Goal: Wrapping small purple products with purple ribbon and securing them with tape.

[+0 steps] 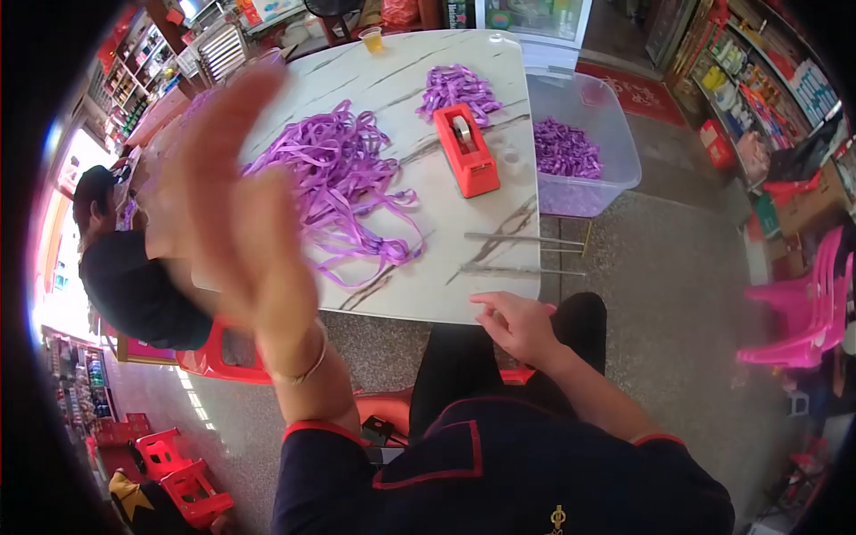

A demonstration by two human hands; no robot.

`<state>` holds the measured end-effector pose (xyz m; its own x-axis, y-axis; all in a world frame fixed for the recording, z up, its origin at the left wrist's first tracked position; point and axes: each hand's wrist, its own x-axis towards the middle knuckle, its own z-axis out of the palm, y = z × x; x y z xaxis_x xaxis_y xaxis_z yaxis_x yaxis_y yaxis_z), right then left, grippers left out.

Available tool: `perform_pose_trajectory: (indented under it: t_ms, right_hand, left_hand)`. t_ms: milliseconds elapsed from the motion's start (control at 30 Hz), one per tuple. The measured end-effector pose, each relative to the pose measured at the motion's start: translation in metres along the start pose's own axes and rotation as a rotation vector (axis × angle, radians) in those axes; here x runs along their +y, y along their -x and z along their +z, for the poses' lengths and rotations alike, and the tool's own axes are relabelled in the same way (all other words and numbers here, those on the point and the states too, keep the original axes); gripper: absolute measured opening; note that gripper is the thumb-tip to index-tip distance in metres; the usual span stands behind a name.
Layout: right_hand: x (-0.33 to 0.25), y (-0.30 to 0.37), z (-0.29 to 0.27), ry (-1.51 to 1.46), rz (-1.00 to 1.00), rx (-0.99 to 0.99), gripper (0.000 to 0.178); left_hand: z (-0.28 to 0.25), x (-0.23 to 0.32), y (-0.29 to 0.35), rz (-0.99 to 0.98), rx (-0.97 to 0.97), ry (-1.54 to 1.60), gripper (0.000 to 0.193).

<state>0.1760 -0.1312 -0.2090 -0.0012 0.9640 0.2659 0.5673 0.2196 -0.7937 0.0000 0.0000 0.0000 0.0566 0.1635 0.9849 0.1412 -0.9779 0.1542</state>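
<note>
My left hand [241, 205] is raised close to the camera above the table's left side, blurred. Its fingers and thumb look stretched apart, and I see nothing in it. My right hand [517, 325] is at the table's near edge, index finger extended and the others loosely bent, holding nothing visible. A loose heap of purple ribbon straps [330, 169] lies beyond my left hand, which partly hides it. Farther back is a smaller pile of purple straps [459, 92], beside a red tape dispenser [465, 152] with a roll in it.
Two thin metal rods [517, 238] stick out past the marble-patterned table's [419, 299] right edge. Beside it stands a clear plastic bin [615, 116] holding purple pieces. A cup [372, 41] sits at the far edge. Another person [134, 276] sits at left; pink chairs [807, 312] stand right.
</note>
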Motion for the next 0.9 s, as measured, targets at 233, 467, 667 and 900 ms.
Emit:
perform_pose_trajectory:
  t_ms: [233,467,667,900]
  right_hand:
    - [-0.003,-0.001,-0.002,-0.032,0.004,-0.048,0.02]
    - [-0.016,-0.061,0.018,0.166,-0.273,0.008,0.031]
    - [0.0,-0.113,0.049,0.424,-0.306,-0.094,0.028]
    - [0.009,-0.121,0.035,0.355,-0.263,-0.19,0.015]
  left_hand:
    - [-0.031,-0.052,0.132,-0.414,-0.736,-0.389,0.023]
    - [-0.043,-0.051,0.178,-0.573,-0.817,-0.396,0.053]
    - [-0.038,-0.068,0.205,-0.61,-0.693,-0.405,0.044]
    - [-0.04,-0.069,0.211,-0.735,-0.545,-0.321,0.035]
